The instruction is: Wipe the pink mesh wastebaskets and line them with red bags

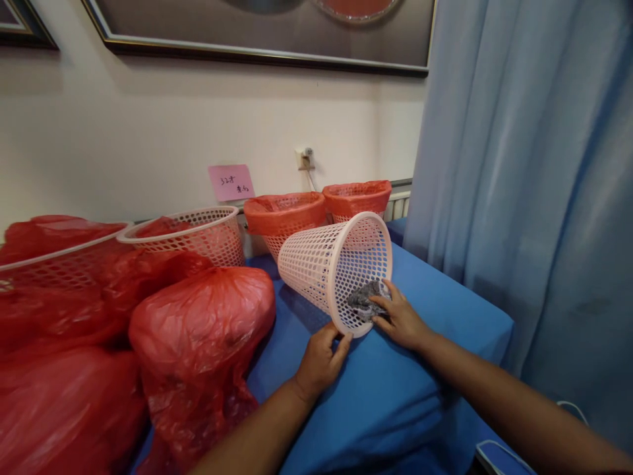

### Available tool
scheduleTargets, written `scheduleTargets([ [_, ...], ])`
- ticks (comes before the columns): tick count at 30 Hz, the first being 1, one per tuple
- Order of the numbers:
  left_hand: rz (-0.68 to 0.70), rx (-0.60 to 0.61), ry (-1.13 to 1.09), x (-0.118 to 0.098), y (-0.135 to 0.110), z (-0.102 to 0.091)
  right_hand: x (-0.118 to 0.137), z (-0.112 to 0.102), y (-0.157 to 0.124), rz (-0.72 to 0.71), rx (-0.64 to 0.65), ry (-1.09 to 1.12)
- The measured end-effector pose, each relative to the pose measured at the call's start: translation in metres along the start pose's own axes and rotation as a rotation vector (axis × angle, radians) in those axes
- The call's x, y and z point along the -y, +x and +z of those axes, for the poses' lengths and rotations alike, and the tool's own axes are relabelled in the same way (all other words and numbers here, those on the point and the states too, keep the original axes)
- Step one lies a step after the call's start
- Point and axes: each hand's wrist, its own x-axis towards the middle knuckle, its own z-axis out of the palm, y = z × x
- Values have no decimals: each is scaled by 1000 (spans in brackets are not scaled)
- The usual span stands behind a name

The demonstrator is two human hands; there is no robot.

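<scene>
A pale pink perforated plastic wastebasket [309, 260] lies tipped on its side on the blue-covered surface [445, 297], its mouth turned toward me. At the lower left of the rim, my left hand [322, 356] is closed, thumb and fingers pinching the edge. My right hand [398, 316] is at the right side of the mouth, its fingers closed around a crumpled grey cloth [366, 298]. The cloth rests against the inside wall of the basket. Part of it is hidden behind my fingers.
Several filled red plastic bags [202, 323] crowd the left side. Behind them stand white baskets [212, 234] holding red bags. Two baskets with red liners [287, 212] are near the wall, below a socket [304, 159] and a pink note [231, 183]. A blue curtain [494, 165] hangs at right.
</scene>
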Motion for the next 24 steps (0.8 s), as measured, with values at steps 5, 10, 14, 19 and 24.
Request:
scheduleTargets([
  [5, 33, 18, 15, 2, -2, 0, -5, 0, 0, -148, 112, -33],
  [10, 49, 16, 32, -1, 0, -1, -31, -17, 27, 130, -46, -269],
  [14, 5, -23, 21, 0, 1, 1, -16, -16, 20, 205, -7, -245],
  [19, -94, 33, -49, 4, -1, 11, 33, -9, -24, -98, 129, 4],
  [24, -62, 59, -86, 3, 1, 11, 19, -19, -16, -176, 214, -24],
])
